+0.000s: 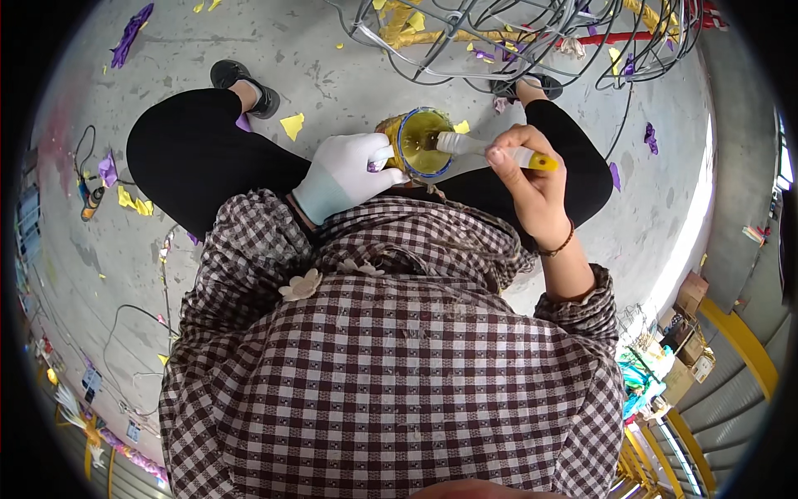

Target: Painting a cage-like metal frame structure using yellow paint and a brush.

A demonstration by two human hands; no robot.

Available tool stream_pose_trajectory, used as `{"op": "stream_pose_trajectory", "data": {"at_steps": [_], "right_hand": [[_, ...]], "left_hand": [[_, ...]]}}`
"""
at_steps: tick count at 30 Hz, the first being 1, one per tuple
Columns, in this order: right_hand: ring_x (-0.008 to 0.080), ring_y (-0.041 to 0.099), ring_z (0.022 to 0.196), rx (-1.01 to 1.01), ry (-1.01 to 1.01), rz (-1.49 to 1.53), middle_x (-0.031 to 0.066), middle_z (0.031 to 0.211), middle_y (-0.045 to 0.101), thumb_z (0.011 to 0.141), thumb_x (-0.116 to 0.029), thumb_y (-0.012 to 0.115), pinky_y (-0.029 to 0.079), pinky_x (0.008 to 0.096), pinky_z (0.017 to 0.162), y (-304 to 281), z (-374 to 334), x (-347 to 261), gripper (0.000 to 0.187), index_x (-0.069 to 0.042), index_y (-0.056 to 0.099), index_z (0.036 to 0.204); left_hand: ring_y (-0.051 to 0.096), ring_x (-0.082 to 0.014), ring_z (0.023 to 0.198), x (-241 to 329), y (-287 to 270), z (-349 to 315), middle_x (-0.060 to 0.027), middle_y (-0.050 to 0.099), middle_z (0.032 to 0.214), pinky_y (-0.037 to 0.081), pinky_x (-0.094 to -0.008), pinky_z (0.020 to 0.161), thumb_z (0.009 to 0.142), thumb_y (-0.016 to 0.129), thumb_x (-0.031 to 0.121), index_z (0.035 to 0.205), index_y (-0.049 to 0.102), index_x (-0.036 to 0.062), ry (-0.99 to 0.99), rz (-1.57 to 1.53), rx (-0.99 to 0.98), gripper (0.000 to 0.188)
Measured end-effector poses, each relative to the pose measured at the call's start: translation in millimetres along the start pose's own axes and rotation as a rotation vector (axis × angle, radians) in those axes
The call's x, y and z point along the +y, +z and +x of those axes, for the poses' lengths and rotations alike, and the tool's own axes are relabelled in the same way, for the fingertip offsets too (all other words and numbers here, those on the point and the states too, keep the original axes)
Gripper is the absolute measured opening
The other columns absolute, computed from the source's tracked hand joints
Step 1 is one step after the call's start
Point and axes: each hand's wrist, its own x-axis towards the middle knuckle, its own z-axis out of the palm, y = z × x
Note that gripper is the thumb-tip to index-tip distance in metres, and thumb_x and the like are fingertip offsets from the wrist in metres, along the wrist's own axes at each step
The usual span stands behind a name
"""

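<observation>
One checked smock (399,374) up close, left grip (345,170) clamped on one cup (390,128), right grip (536,183) on one brush (468,144).

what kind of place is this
Probably a workshop or craft-making space: a bare grey floor scattered with yellow scraps and purple scraps, a tangle of wires, and cardboard boxes near the right edge.

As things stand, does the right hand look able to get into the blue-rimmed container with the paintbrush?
Probably yes: the right hand holds the paintbrush with its tip at the open blue-rimmed container, and no lid blocks it. The gloved left hand holds the opposite side.
</observation>
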Motion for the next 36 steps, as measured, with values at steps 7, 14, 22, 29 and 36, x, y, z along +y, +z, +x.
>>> {"op": "stream_pose_trajectory", "data": {"at_steps": [7,14,22,29,36], "right_hand": [[0.0068,0.050,0.066,0.074,-0.058,-0.063,0.0020,0.078,0.059,0.093,-0.008,0.064,0.039,0.0211,0.058,-25.6,7.0,15.0,0.010,0.000,0.061,0.090],[0.0181,0.054,0.062,0.034,-0.370,-0.273,0.0083,0.076,0.061,0.089,-0.003,0.064,0.042,0.0270,0.058,-18.9,-2.0,6.6,0.004,0.000,0.061,0.088],[0.0219,0.056,0.064,0.064,-0.336,-0.288,0.0102,0.075,0.061,0.087,-0.001,0.064,0.043,0.0292,0.060,-25.4,-13.5,2.1,0.004,0.000,0.060,0.086],[0.0214,0.056,0.066,0.144,-0.233,-0.366,0.0108,0.077,0.059,0.089,-0.003,0.063,0.044,0.0280,0.061,-36.5,-27.4,15.5,0.005,0.001,0.062,0.091],[0.0224,0.060,0.072,0.176,-0.149,-0.261,0.0117,0.088,0.061,0.088,-0.005,0.065,0.047,0.0313,0.065,0.8,-6.1,24.5,0.014,-0.001,0.063,0.102]], "left_hand": [[0.061,-0.0316,0.064,3.2,-3.6,-1.3,-0.0114,0.060,0.068,0.047,-0.0405,0.060,0.074,0.077,0.032,0.081,0.061,0.0034,0.047,0.046,0.003,0.034],[0.060,-0.0311,0.064,0.1,-4.6,0.0,-0.0109,0.059,0.068,0.046,-0.0402,0.059,0.074,0.078,0.030,0.082,0.061,0.0033,-0.030,0.012,-0.018,0.032],[0.058,-0.0286,0.062,-5.0,-4.5,-0.5,-0.0107,0.057,0.067,0.045,-0.0379,0.058,0.074,0.078,0.028,0.081,0.060,0.0023,-0.031,-0.030,-0.004,0.032],[0.049,-0.0102,0.056,-27.0,-18.9,-6.2,0.0030,0.051,0.063,0.038,-0.0271,0.052,0.081,0.076,0.016,0.071,0.053,0.0022,-0.115,-0.430,0.106,0.029],[0.029,-0.0013,0.046,-29.9,-87.9,-19.3,0.0092,0.040,0.063,0.021,-0.0210,0.045,0.093,0.061,0.005,0.095,0.061,0.0042,-0.118,-0.873,0.563,0.002]]}}
